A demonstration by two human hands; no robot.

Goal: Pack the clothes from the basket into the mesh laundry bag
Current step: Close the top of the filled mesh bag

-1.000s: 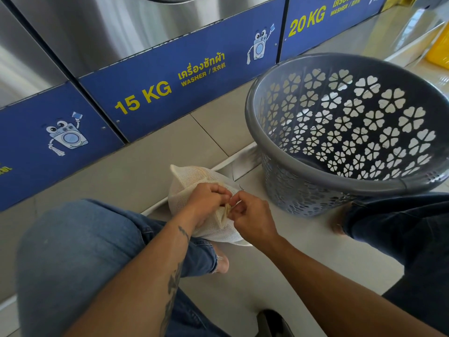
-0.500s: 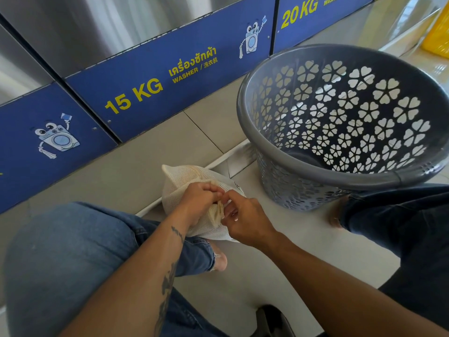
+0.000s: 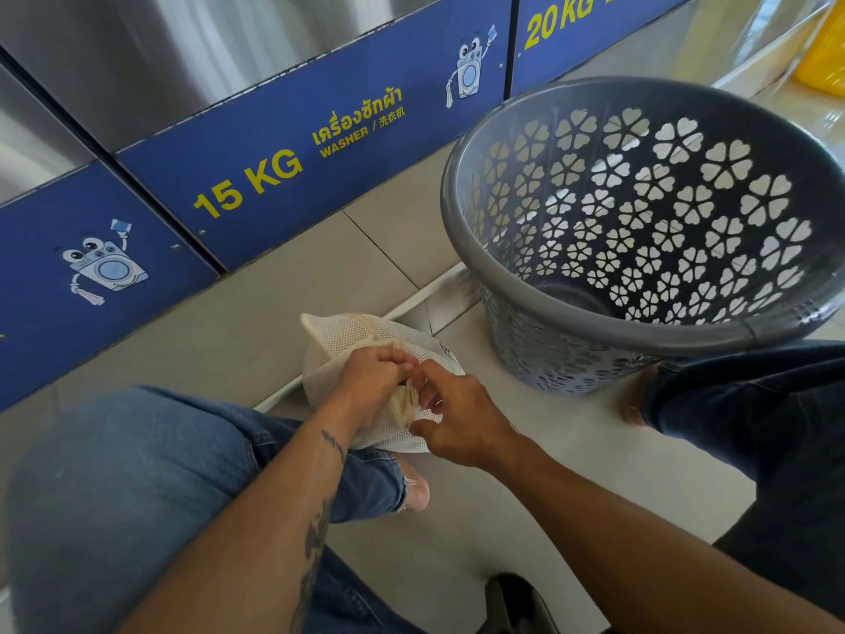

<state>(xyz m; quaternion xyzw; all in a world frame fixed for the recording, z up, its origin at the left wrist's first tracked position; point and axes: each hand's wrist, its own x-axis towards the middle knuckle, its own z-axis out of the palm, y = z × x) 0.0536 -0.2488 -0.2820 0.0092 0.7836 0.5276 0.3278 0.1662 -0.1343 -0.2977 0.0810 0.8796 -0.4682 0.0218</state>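
A cream mesh laundry bag (image 3: 338,345) lies bulging on the floor between my knees. My left hand (image 3: 372,382) grips its gathered edge, and my right hand (image 3: 450,416) pinches the same edge from the right, where a yellowish bunched strip shows between the fingers. The grey plastic basket (image 3: 498,276) with flower-shaped holes stands to the right of the bag. No clothes show inside the basket; only its dark bottom is visible.
Blue washer panels (image 3: 274,167) marked 15 KG and 20 KG run along the back, above a raised tiled step (image 3: 283,286). My denim-clad knees (image 3: 114,496) flank the bag. A yellow object (image 3: 823,52) sits at the top right corner.
My hands have stayed on the bag's edge, with the right fingers working closer against the left. The bag and basket keep their places; the view shifted slightly.
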